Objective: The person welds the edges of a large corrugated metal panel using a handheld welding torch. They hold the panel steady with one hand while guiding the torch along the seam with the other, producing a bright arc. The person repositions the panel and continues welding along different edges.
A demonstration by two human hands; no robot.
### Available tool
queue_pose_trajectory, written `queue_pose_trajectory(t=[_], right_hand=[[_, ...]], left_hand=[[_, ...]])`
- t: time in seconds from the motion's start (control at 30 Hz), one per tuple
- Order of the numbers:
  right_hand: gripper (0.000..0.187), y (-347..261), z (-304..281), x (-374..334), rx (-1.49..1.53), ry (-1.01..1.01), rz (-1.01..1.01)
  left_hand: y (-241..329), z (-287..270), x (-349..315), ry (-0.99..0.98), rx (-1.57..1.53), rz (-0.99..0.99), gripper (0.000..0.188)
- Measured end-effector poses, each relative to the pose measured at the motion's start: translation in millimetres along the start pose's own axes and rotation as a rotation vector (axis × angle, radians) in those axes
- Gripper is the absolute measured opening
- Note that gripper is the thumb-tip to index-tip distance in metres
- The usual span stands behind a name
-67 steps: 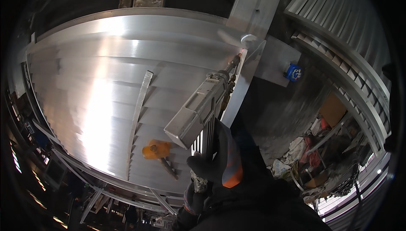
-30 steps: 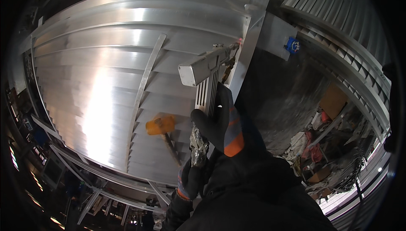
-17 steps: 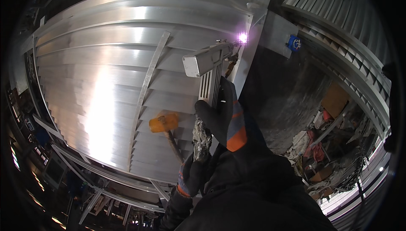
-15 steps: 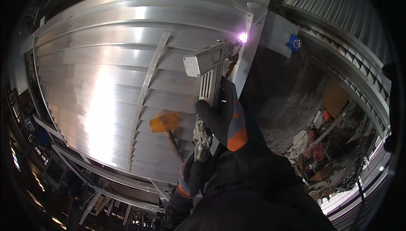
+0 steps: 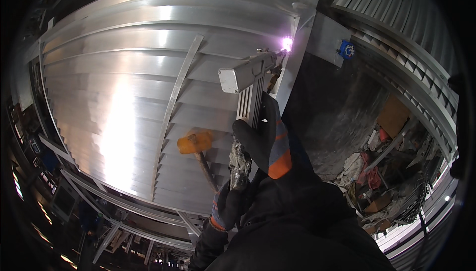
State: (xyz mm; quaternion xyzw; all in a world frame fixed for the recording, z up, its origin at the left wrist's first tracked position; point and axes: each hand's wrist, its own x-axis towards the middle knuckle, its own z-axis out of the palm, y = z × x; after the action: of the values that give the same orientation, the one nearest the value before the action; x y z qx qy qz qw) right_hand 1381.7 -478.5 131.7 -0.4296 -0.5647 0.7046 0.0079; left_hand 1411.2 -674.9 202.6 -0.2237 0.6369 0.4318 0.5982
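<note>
My right hand [image 5: 270, 137], in a dark glove with an orange and grey cuff, wraps the grip of a silver welding gun [image 5: 246, 80]. Bright violet-white light glows at its tip, against the inner corner of the frame edge of a slatted metal panel [image 5: 134, 62]. Below the grip hangs a cable wrapped in crumpled foil [image 5: 240, 167]. My left hand [image 5: 227, 209], gloved too, is closed around the lower end of this wrapped cable. Beside it, a mallet [image 5: 194, 143] with an orange head shows over the slats; its handle end runs behind my left hand, so whether I touch it is hidden.
A flat metal strip [image 5: 176, 107] crosses the slats. Right of the panel, a blue round object [image 5: 346, 49] sits by a metal plate [image 5: 322, 37]. Another ribbed metal panel [image 5: 386, 3] stands far right. Scraps, cloth and cardboard [image 5: 393, 116] lie heaped at lower right.
The gun, the glowing spot and both hands have shifted very slightly right in the picture, along with the panel. Both grips look the same.
</note>
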Motion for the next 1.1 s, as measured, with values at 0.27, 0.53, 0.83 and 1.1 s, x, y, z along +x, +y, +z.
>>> queue_pose_trajectory(t=[0.27,0.53,0.83,1.1], right_hand=[[0.067,2,2,-11,0.043,-0.018,0.069],[0.066,7,3,-18,0.061,-0.037,0.054],[0.063,12,6,-29,-0.020,-0.025,-0.007],[0.064,17,8,-35,-0.045,-0.032,-0.016]], left_hand=[[-15,-9,-4,-0.059,0.026,0.116,0.046],[-17,-6,-9,-0.019,0.032,0.148,0.046],[-29,-6,-12,0.014,0.034,0.198,0.056],[-40,-18,-18,-0.076,0.012,0.155,0.050]])
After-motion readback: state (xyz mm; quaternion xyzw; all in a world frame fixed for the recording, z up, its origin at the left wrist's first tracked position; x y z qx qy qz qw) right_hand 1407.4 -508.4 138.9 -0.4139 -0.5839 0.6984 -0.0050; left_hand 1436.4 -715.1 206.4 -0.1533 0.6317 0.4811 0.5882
